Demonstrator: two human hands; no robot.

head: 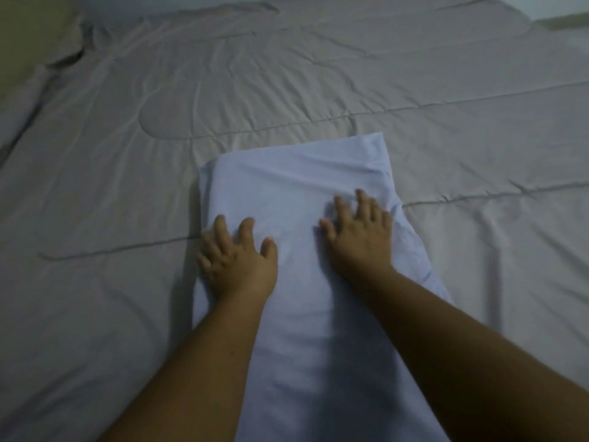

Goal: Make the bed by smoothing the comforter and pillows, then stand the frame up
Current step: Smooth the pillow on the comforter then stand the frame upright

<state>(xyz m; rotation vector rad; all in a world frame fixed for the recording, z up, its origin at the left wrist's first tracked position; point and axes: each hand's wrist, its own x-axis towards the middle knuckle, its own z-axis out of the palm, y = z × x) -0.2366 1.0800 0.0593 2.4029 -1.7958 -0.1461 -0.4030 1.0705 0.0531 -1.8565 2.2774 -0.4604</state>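
A long pale blue pillow (pixel 293 173) lies lengthwise on the grey quilted comforter (pixel 318 84), running from the middle of the view toward the bottom edge. My left hand (pixel 236 256) rests flat on the pillow's left side, fingers spread, little finger at its edge. My right hand (pixel 360 234) presses flat on the pillow's right side, a little farther up, fingers apart. Neither hand grips anything. The comforter shows many fine creases at the upper left. No frame is in view.
An olive-toned pillow or cushion (pixel 28 36) sits at the far left corner, partly under the comforter's bunched edge. The bed's far edge (pixel 567 22) runs along the top right, with a pale wall beyond it.
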